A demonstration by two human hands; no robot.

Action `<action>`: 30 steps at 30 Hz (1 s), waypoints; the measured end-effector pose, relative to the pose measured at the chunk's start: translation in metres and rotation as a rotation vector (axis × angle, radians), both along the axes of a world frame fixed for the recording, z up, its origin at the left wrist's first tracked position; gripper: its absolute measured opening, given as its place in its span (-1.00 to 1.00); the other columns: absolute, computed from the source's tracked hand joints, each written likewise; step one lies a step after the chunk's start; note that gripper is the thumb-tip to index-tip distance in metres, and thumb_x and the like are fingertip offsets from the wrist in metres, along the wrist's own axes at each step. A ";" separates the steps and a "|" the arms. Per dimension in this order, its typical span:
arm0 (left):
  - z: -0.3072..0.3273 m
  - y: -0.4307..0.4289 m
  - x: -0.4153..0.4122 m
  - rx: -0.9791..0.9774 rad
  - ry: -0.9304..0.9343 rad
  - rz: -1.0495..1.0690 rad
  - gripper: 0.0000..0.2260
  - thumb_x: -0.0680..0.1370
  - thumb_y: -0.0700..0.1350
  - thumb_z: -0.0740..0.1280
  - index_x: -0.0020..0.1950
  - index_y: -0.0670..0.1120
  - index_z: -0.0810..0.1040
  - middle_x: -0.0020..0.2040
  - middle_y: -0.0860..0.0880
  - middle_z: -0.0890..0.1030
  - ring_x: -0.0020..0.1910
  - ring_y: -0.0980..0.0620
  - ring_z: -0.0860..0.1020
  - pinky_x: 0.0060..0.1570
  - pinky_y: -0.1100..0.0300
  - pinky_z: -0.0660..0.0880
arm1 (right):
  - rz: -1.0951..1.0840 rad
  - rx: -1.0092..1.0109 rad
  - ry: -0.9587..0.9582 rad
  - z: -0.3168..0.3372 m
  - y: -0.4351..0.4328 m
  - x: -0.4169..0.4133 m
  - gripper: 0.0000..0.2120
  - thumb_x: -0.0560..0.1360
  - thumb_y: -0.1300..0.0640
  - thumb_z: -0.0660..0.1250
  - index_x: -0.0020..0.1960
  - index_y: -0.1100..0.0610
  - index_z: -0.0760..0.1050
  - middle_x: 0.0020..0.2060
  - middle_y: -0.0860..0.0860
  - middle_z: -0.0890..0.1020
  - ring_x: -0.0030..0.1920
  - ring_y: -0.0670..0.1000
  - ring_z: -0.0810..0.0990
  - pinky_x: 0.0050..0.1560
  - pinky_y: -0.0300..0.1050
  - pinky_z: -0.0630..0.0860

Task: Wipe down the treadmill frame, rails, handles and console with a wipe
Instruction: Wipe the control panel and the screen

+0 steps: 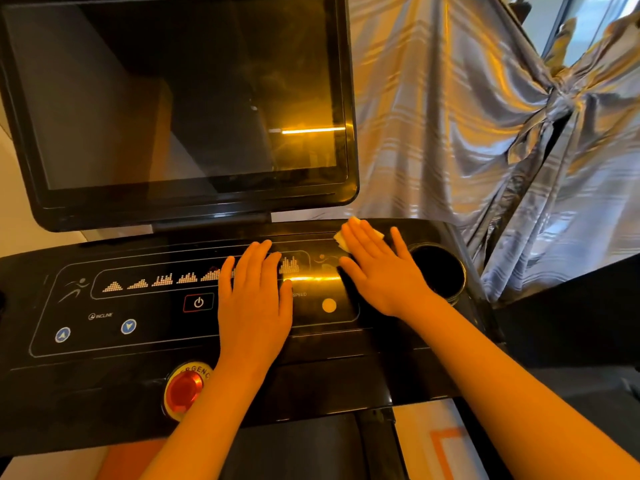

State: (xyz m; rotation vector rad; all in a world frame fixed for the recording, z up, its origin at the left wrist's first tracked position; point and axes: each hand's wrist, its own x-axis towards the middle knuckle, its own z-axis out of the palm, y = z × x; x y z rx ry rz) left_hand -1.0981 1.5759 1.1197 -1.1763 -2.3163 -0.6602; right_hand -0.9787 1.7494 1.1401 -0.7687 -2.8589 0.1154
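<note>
Two hands lie flat on one console (145,341): left hand (254,306) mid-panel, fingers extended, holding nothing; right hand (377,271) presses one wipe (341,239) near the right rear edge, beside one cup holder (438,271).

Off to my right hangs a shiny striped curtain (460,109) — silver-grey with gold bands, gathered into a knot near the upper right corner, its folds falling down behind the machine. Past that knot I see a strip of window (588,26), pale and blurred. Along the left edge there is a plain cream wall (14,202). At the bottom, pale floor (422,441) shows — it carries an orange line.
</note>
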 end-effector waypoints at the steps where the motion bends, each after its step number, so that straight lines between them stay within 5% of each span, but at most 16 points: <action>1: 0.001 0.002 0.003 0.014 -0.017 -0.017 -0.67 0.59 -0.08 0.26 0.32 -0.16 0.48 0.40 -0.13 0.44 0.43 -0.11 0.34 0.45 -0.09 0.13 | -0.033 0.006 -0.011 -0.001 0.007 0.010 -0.43 0.63 -0.19 -0.21 0.55 -0.04 -0.30 0.54 -0.09 -0.25 0.50 -0.11 -0.33 0.44 0.03 -0.42; 7: -0.001 0.027 0.028 -0.004 -0.102 -0.139 -0.55 0.58 0.10 0.08 0.34 -0.12 0.46 0.41 -0.08 0.42 0.44 -0.07 0.32 0.44 0.00 0.07 | -0.206 0.003 -0.021 -0.002 0.032 0.036 -0.40 0.62 -0.22 -0.17 0.56 -0.02 -0.23 0.56 -0.06 -0.16 0.54 -0.09 -0.22 0.48 0.06 -0.37; 11: -0.005 0.029 0.034 -0.004 -0.109 -0.133 -0.63 0.60 -0.02 0.25 0.34 -0.16 0.46 0.38 -0.13 0.45 0.41 -0.12 0.37 0.43 -0.04 0.15 | -0.307 -0.009 0.031 -0.002 0.039 0.027 -0.34 0.61 -0.25 -0.14 0.58 0.06 -0.18 0.57 0.02 -0.10 0.56 -0.01 -0.16 0.49 0.08 -0.33; 15: -0.004 0.030 0.036 -0.006 -0.101 -0.106 -0.62 0.56 -0.06 0.33 0.32 -0.19 0.47 0.36 -0.15 0.47 0.39 -0.14 0.39 0.41 -0.06 0.18 | -0.223 0.000 0.093 -0.010 0.001 0.026 -0.32 0.60 -0.27 -0.12 0.58 0.09 -0.16 0.57 0.05 -0.09 0.55 0.02 -0.18 0.51 0.06 -0.28; 19: -0.007 0.028 0.037 -0.002 -0.092 -0.095 -0.63 0.55 -0.08 0.35 0.32 -0.19 0.48 0.36 -0.15 0.47 0.38 -0.15 0.40 0.41 -0.06 0.16 | -0.130 -0.001 0.155 -0.033 -0.051 0.051 -0.26 0.50 -0.34 -0.30 0.58 0.02 -0.17 0.56 -0.02 -0.15 0.54 -0.05 -0.24 0.47 0.00 -0.33; 30: -0.007 0.028 0.032 0.006 -0.132 -0.127 -0.65 0.59 -0.06 0.26 0.34 -0.16 0.45 0.40 -0.12 0.43 0.42 -0.10 0.34 0.44 0.05 0.02 | -0.224 -0.020 0.201 -0.038 -0.045 0.037 -0.22 0.45 -0.32 -0.37 0.58 0.03 -0.17 0.57 -0.03 -0.13 0.54 -0.06 -0.22 0.44 -0.01 -0.40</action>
